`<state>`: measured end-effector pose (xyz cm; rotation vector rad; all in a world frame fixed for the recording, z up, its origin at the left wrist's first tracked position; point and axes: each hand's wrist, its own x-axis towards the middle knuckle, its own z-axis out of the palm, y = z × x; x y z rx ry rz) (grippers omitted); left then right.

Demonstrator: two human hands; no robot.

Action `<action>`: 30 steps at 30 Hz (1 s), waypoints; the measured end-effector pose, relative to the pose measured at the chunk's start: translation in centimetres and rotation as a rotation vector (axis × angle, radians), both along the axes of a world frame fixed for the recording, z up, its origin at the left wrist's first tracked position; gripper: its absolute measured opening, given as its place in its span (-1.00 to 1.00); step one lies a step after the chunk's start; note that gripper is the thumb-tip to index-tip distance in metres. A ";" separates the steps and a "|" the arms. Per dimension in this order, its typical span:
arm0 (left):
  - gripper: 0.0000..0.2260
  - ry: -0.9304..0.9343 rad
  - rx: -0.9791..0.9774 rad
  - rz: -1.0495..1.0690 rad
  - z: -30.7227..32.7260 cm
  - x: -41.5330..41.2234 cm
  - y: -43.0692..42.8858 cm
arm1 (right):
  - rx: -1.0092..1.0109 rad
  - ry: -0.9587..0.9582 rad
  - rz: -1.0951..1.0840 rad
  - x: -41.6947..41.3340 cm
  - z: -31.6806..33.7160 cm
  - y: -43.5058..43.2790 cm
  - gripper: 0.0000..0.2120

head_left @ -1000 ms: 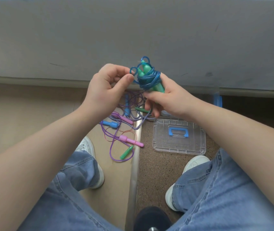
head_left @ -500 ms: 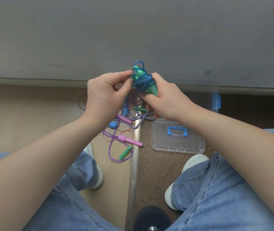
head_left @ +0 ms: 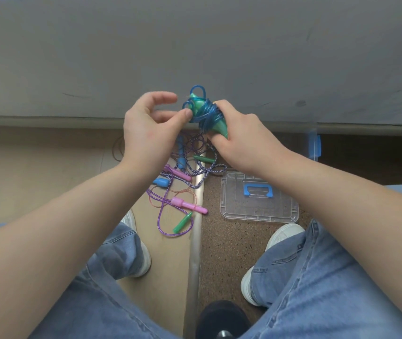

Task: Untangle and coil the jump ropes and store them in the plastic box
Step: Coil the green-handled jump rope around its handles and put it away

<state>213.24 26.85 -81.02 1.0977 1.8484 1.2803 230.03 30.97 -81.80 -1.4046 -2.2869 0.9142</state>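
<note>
Blue rope (head_left: 208, 113): you hold it up in front of you, above the floor, wound in a tight bundle round its green handles (head_left: 219, 127).
Right grip (head_left: 241, 140): your fingers are curled round the lower end of the bundle, thumb side on the coils, clamping rope and handles together.
Left grip (head_left: 151, 128): your thumb tip sits against a small loop at the bundle's near side and your index finger is lifted clear. Whether a finger behind it completes a pinch, I cannot tell.
Handling: the tube looks light, glossy and springy, so the coils probably want to spring open and slide. The hard handles look like the safest place to hold it, with the loose loop pinched close to the wraps.
Floor pile (head_left: 180, 177): the other ropes lie knotted together below your hands, with pink, blue and green handles showing. They look soft and limp.
Lid (head_left: 258, 206): it lies flat on the floor just right of the pile, off the box.
Plastic box (head_left: 313, 143): only a clear edge and a blue latch show past your right forearm.
Hidden: your right palm covers the handle ends and the rope's free end, your left arm covers part of the pile, and the box's inside is out of sight.
</note>
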 end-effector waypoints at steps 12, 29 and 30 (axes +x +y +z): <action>-0.97 0.261 0.080 -0.090 0.0 0.2 -0.1 | 0.080 -0.085 -0.018 0.1 -0.1 -0.3 -0.64; -0.99 0.086 -0.008 -0.076 -0.6 0.5 0.6 | 0.128 -0.107 -0.009 0.2 -0.1 -0.3 -0.57; -0.99 0.071 -0.018 -0.057 -0.5 0.5 0.7 | 0.128 -0.101 -0.008 0.2 0.0 -0.4 -0.56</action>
